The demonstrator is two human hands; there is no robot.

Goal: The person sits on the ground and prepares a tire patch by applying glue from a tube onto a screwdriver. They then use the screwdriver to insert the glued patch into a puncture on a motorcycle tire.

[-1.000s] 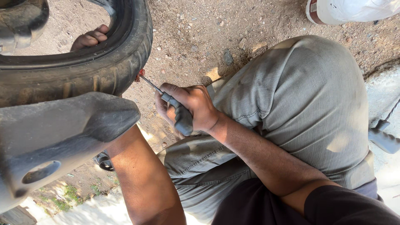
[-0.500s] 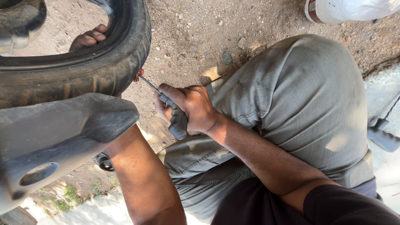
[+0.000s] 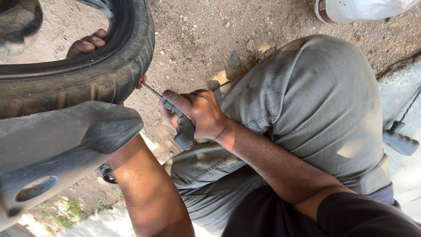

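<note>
My right hand (image 3: 199,115) grips the grey T-shaped handle of a tyre plug tool (image 3: 180,122). Its thin metal shaft points up-left, and the tip meets the tread of a black tyre (image 3: 87,79) where a small reddish plug strip (image 3: 141,80) shows. My left hand (image 3: 87,43) reaches behind the tyre, fingers curled over its inner rim; the forearm runs down from under a dark metal part. My bent knee in grey trousers (image 3: 307,105) fills the right side.
A dark grey metal bracket (image 3: 57,149) with a hole juts across the lower left, close to the camera. Another grey-handled tool (image 3: 400,140) lies on concrete at the right. Another person's shoe (image 3: 326,11) stands at the top right on stony dirt.
My right hand and the tool shifted slightly; the shaft tip stays at the tyre tread. The left hand keeps its hold on the rim.
</note>
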